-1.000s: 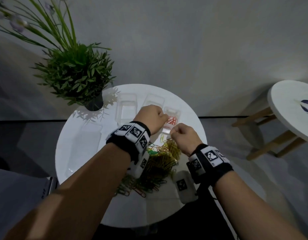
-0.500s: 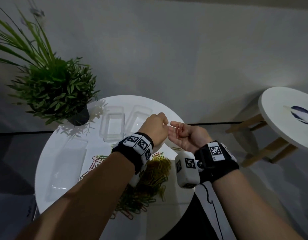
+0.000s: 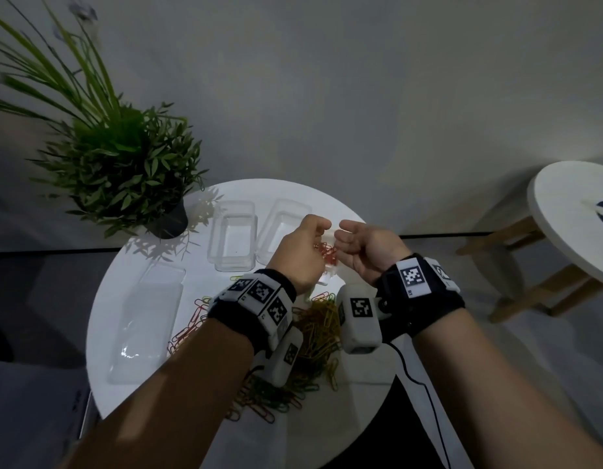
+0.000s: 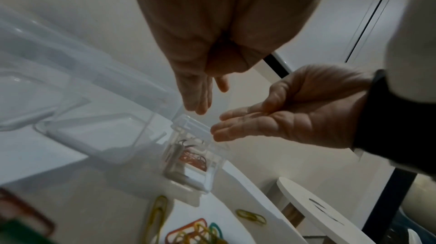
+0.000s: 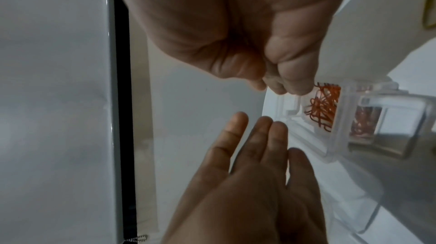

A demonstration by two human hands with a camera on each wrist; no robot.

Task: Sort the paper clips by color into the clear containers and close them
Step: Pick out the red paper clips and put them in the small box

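A small clear container of red clips [image 3: 327,255] [image 4: 195,158] [image 5: 323,106] stands open on the round white table [image 3: 357,374]. Both hands hover just above it. My left hand [image 3: 318,231] [image 4: 200,106] [image 5: 257,126] points its straight fingers down at the container and holds nothing. My right hand [image 3: 344,238] [image 4: 235,123] [image 5: 278,83] lies palm up beside it, its fingers loosely curled, with no clip plainly visible in it. A mixed pile of yellow, green and red clips [image 3: 317,330] lies under my wrists. Two empty clear containers [image 3: 235,238] [image 3: 279,225] stand behind.
A large clear tray [image 3: 147,319] lies on the table's left side. A potted plant [image 3: 124,170] stands at the back left edge. A white stool [image 3: 571,218] stands off to the right. Loose clips [image 4: 250,216] are scattered near the red-clip container.
Half a second ago my left fingers met my right hand around a red clip. Now the hands are slightly apart over the red-clip container and the left fingers are straight.
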